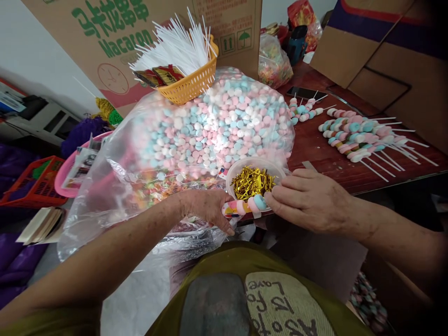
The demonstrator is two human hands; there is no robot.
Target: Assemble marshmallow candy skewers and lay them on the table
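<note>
A marshmallow skewer (247,205) in pink, white and blue lies level between my hands, its left part in a printed clear wrapper. My left hand (208,207) is closed around the wrapped end. My right hand (304,198) has its fingers together at the blue end; the fingertips meet the skewer there and partly hide it. Right behind the skewer stands a white bowl (236,168) full of gold twist ties (252,181). Beyond my left hand spreads a big clear bag of pastel marshmallows (227,121).
An orange basket (192,84) of white sticks (178,44) rests on the bag, before a cardboard box (238,46). Finished skewers (364,133) lie on the red table (311,149) at right, near a phone (306,93). A pink basin (65,172) is at left.
</note>
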